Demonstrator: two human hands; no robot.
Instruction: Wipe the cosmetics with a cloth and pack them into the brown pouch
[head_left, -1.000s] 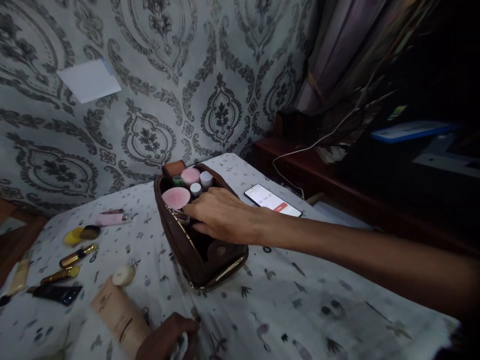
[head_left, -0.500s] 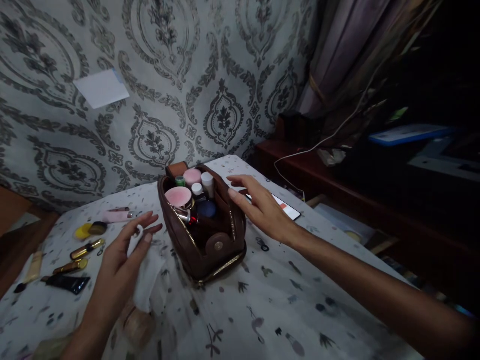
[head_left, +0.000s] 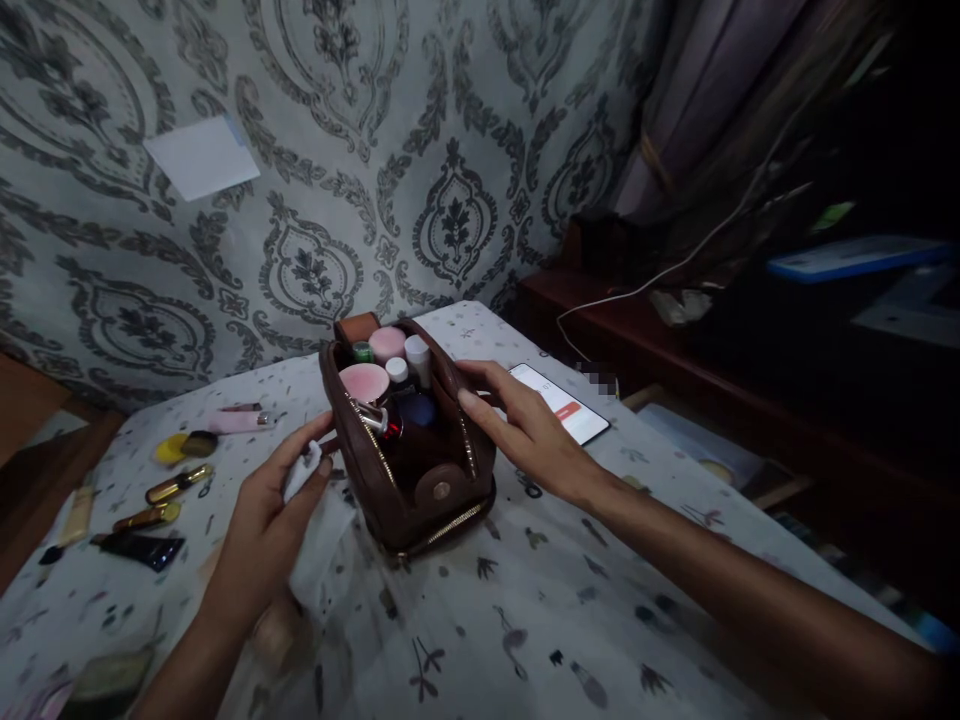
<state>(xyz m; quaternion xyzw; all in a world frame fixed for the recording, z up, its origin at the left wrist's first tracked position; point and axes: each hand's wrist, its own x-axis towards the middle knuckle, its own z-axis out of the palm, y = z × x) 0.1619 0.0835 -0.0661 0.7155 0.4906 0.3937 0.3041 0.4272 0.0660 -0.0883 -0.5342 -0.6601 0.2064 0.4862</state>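
Note:
A brown makeup bag stands unzipped on the bed sheet. Inside it are pink-lidded round jars, white-capped bottles, a green-capped item and a dark blue round lid. Between the thumb and fingers of my left hand is a bunched white tissue or cloth, its loose part hanging below. That hand's fingertips reach the bag's left side. My right hand rests its outstretched thumb and fingertips against the bag's right rim, thumb and forefinger apart.
Left on the sheet lie a pink tube, a yellow compact, gold tubes and a black tube. A lit phone lies right of the bag. Behind is a patterned wall; a dark red ledge runs along the right.
My left hand has moved up and right, bringing the white tissue or cloth and fingertips to the bag's side. My right hand stays at the right rim. The view has shifted slightly.

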